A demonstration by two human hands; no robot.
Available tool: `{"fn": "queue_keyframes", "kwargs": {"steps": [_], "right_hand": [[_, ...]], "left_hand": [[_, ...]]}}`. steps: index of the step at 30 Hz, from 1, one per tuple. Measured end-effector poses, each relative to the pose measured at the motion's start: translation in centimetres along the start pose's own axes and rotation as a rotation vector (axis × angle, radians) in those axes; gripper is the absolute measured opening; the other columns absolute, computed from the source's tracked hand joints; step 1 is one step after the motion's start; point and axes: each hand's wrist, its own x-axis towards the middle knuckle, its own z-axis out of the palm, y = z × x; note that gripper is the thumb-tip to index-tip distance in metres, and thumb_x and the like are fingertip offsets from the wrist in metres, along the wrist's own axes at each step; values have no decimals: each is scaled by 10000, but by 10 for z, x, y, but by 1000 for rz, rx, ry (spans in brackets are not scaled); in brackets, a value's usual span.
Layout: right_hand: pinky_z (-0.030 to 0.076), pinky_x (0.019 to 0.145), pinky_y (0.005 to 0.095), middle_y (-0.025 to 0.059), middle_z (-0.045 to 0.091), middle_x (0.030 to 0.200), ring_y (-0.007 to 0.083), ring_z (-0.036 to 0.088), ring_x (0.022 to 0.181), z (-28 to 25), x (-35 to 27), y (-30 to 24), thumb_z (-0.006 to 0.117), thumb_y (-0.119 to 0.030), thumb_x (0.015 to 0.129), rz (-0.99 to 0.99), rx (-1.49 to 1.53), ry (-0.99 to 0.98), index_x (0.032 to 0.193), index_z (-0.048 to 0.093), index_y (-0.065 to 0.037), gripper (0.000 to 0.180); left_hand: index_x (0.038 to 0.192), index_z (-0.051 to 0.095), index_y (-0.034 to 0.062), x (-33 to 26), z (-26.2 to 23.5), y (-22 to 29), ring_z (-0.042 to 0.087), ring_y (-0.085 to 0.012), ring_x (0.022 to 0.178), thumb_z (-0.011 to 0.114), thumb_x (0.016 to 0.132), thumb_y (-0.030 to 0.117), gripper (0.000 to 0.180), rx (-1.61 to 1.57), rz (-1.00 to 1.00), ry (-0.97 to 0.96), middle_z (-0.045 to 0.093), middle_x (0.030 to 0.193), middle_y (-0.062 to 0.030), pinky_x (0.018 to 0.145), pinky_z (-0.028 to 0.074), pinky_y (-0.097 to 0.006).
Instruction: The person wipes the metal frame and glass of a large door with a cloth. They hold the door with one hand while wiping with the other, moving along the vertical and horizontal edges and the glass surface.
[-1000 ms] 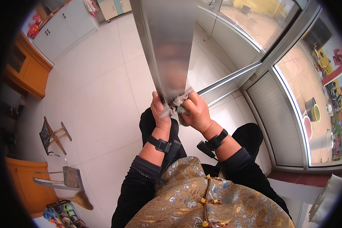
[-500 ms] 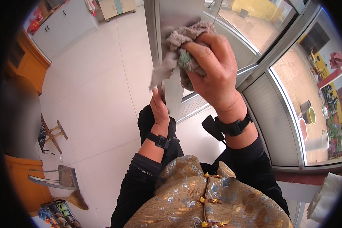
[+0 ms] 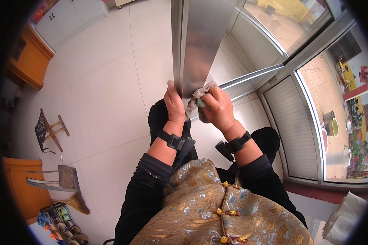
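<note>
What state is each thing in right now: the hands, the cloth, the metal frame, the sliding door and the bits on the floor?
Left hand: flat against the metal frame's edge, fingers extended.
Right hand: closed on the cloth.
Cloth: bunched, pressed on the frame.
Metal frame: upright, shiny.
Sliding door: whether open or closed cannot be told.
Small stool: tipped on its side.
Dustpan: standing on the floor.

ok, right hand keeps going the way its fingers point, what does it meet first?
Most likely the metal panel. The right hand presses a cloth at the panel's lower edge, fingers aimed up and left, close to the left hand. Depth is unclear.
</note>
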Motion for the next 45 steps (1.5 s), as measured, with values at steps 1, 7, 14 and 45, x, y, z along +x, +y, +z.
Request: {"fn": "queue_keyframes", "kwargs": {"steps": [1, 7, 14, 45], "right_hand": [[480, 629, 396, 85, 559, 873, 310, 592, 764, -3, 3, -2, 691, -21, 584, 26, -23, -45, 870, 616, -102, 307], [511, 708, 386, 103, 597, 959, 318, 609, 826, -43, 54, -9, 731, 26, 545, -47, -80, 120, 970, 665, -75, 441], [510, 682, 384, 130, 589, 959, 344, 610, 810, -16, 27, 4, 749, 14, 562, -23, 55, 87, 927, 653, -71, 387], [495, 695, 395, 104, 598, 951, 321, 607, 826, -46, 59, -7, 738, -12, 545, -116, -69, 194, 951, 667, -85, 419]], "left_hand": [[1071, 633, -9, -2, 3, 0, 636, -166, 831, 328, 1049, 461, 561, 16, 44, 17, 670, 932, -69, 792, 519, -309], [1150, 636, -9, -8, 1, 9, 609, -157, 974, 312, 1053, 458, 576, 33, 13, -105, 660, 1043, -62, 900, 474, -298], [1112, 639, 7, -4, 0, 2, 617, -153, 944, 334, 1052, 468, 556, 45, 30, -39, 654, 1014, -51, 864, 495, -297], [1063, 641, -11, -7, 7, -2, 575, -139, 859, 335, 1059, 446, 550, 107, 204, 53, 645, 911, -40, 848, 441, -267]]}}
